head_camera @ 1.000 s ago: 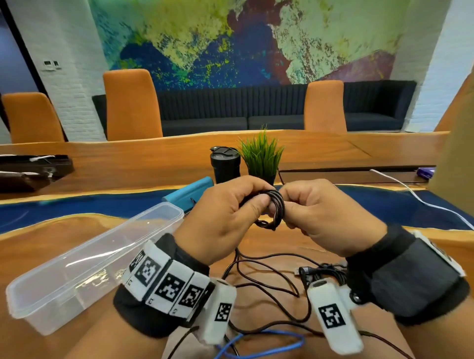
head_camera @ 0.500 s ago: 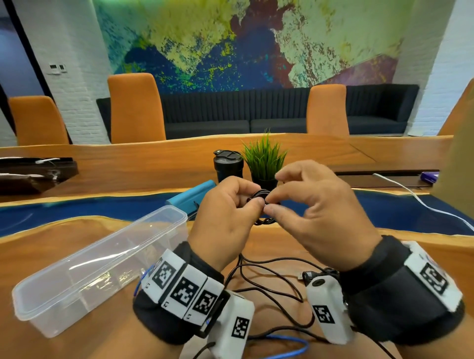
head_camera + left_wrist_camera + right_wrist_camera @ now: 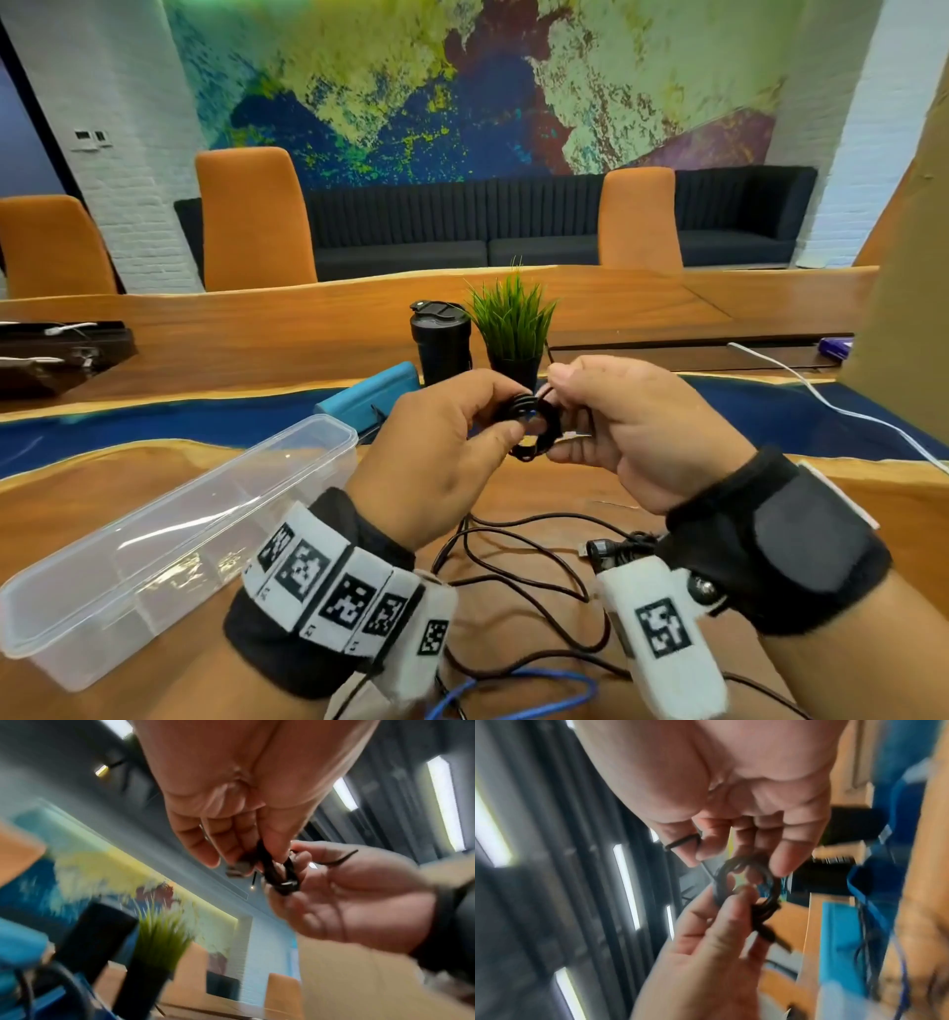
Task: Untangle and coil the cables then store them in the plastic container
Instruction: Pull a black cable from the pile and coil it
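Observation:
A small black cable coil (image 3: pixel 531 426) hangs in the air above the table, held between both hands. My left hand (image 3: pixel 506 419) pinches its left side with thumb and fingers. My right hand (image 3: pixel 560 416) grips the right side, and a loose end of the cable runs round its forefinger. The wrist views show the same coil (image 3: pixel 277 874) (image 3: pixel 746 882) as a tight ring. The clear plastic container (image 3: pixel 328 431) lies open on the table at the left with nothing in it. Under my wrists, a tangle of black cables (image 3: pixel 513 565) and a blue cable (image 3: pixel 518 686) lie on the wood.
Beyond my hands stand a black tumbler (image 3: pixel 441 339), a small green plant (image 3: pixel 513 324) and a blue case (image 3: pixel 369 395). A white cable (image 3: pixel 821 401) crosses the table at the right. A dark tray (image 3: pixel 51 354) sits far left. Orange chairs line the far side.
My right hand's fingers, spread above the coil half a second ago, have closed on its right side. The coil has turned so that its ring faces me. The left hand keeps its pinch.

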Tool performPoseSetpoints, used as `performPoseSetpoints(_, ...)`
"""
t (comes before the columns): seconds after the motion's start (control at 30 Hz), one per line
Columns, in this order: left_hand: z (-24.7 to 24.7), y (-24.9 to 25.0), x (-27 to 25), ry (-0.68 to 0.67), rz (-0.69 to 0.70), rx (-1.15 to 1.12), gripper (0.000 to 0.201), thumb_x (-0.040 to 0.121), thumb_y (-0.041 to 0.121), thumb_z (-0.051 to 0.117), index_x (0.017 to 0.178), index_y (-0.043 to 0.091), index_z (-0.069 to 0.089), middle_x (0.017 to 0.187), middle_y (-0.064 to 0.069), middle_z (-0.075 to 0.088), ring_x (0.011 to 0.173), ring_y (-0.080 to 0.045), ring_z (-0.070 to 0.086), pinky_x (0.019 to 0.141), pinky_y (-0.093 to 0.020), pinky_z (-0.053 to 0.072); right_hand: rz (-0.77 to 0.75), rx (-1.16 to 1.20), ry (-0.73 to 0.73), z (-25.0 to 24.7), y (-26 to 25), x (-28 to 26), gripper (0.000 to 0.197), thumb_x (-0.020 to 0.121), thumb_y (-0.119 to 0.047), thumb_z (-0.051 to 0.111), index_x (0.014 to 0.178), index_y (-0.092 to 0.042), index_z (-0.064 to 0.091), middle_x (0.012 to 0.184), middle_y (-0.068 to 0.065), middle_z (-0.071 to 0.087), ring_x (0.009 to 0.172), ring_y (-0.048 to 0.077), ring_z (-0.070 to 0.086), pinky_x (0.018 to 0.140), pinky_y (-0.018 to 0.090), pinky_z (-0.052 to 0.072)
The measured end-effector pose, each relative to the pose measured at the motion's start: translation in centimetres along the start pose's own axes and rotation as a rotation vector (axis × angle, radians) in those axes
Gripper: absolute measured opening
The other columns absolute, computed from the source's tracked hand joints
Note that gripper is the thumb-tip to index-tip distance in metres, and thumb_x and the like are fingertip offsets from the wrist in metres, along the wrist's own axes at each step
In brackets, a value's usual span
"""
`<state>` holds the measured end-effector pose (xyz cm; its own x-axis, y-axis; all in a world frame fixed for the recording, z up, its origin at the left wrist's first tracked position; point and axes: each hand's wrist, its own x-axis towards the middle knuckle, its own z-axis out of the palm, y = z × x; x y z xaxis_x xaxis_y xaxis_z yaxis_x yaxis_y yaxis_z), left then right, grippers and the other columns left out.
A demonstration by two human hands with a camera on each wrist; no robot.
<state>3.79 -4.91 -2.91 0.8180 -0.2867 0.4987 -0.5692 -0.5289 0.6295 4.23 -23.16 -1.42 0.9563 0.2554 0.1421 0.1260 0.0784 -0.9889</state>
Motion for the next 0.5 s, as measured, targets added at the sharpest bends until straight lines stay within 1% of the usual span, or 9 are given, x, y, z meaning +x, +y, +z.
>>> performPoseSetpoints(0.07,0.1,0.2,-0.1,0.027,0.016,0.079,0.018,0.085,0.035,0.064,0.102,0.033,0.067,0.089,0.012,0.071,0.087,-0.006,0.066,0.078,-0.038,0.055,-0.089,-0.252,-0.016,0.2,-0.2,-0.1,0.021,0.096,-0.025,0.054,0.085,-0.008,0.061,0.076,0.011,0.064,0.066,0.018,0.061,0.059,0.034,0.051)
performPoseSetpoints(0.1,0.2,0.4,-0.2,0.035,0.035,0.103,0.02,0.082,0.04,0.06,0.099,0.032,0.066,0.087,0.011,0.07,0.085,-0.008,0.066,0.075,-0.039,0.056,-0.137,-0.355,-0.022,0.4,-0.2,-0.2,0.021,0.095,-0.025,0.057,0.085,-0.008,0.061,0.073,0.012,0.063,0.061,0.021,0.06,0.056,0.034,0.051)
performPoseSetpoints(0.13,0.3,0.5,-0.2,0.029,0.061,0.125,0.02,0.082,0.042,0.059,0.097,0.031,0.066,0.084,0.01,0.07,0.082,-0.009,0.066,0.072,-0.04,0.055,-0.182,-0.427,-0.021,0.4,-0.3,-0.3,0.021,0.093,-0.025,0.059,0.084,-0.007,0.062,0.071,0.014,0.063,0.059,0.025,0.059,0.054,0.034,0.052)
performPoseSetpoints(0.17,0.3,0.5,-0.2,0.014,0.075,0.126,0.017,0.084,0.04,0.062,0.095,0.029,0.068,0.083,0.008,0.07,0.079,-0.011,0.066,0.07,-0.042,0.055,-0.216,-0.468,-0.014,0.4,-0.4,-0.4,0.02,0.092,-0.026,0.061,0.084,-0.007,0.063,0.071,0.015,0.063,0.057,0.028,0.059,0.052,0.035,0.052)
performPoseSetpoints(0.23,0.1,0.3,-0.1,-0.012,0.049,0.049,0.008,0.087,0.03,0.071,0.093,0.027,0.072,0.082,0.007,0.071,0.078,-0.01,0.067,0.07,-0.043,0.056,-0.237,-0.463,0.029,0.0,-0.5,-0.4,0.017,0.09,-0.023,0.064,0.085,-0.007,0.065,0.067,0.011,0.061,0.051,0.021,0.057,0.046,0.029,0.049)
performPoseSetpoints(0.27,-0.1,0.2,0.0,-0.008,0.026,-0.009,0.008,0.087,0.025,0.073,0.094,0.027,0.073,0.083,0.006,0.072,0.079,-0.01,0.068,0.073,-0.043,0.056,-0.221,-0.438,0.059,-0.3,-0.6,-0.3,0.015,0.089,-0.02,0.065,0.086,-0.005,0.066,0.066,0.01,0.06,0.049,0.017,0.055,0.045,0.026,0.048)
performPoseSetpoints(0.33,-0.4,0.2,0.0,0.019,-0.01,-0.123,0.018,0.086,0.018,0.074,0.102,0.027,0.072,0.087,0.001,0.074,0.084,-0.015,0.069,0.078,-0.042,0.057,-0.184,-0.419,0.092,-0.8,-0.5,-0.1,0.012,0.09,-0.015,0.064,0.089,-0.005,0.068,0.068,0.011,0.061,0.05,0.012,0.056,0.047,0.023,0.049)
performPoseSetpoints(0.4,-0.4,0.3,0.0,0.057,-0.014,-0.157,0.025,0.087,0.016,0.073,0.11,0.027,0.071,0.091,-0.001,0.074,0.087,-0.017,0.07,0.08,-0.04,0.058,-0.16,-0.503,0.064,-1.0,-0.2,-0.1,0.009,0.09,-0.014,0.065,0.087,-0.008,0.071,0.071,0.012,0.065,0.052,0.01,0.058,0.051,0.024,0.051)
performPoseSetpoints(0.5,-0.3,0.0,0.1,0.096,0.008,-0.048,0.016,0.09,0.016,0.069,0.101,0.027,0.072,0.087,0.007,0.072,0.082,-0.008,0.067,0.075,-0.033,0.057,-0.105,-0.577,-0.013,-0.6,0.3,0.1,0.009,0.091,-0.015,0.064,0.087,-0.013,0.072,0.071,0.004,0.066,0.056,0.009,0.062,0.055,0.028,0.055)
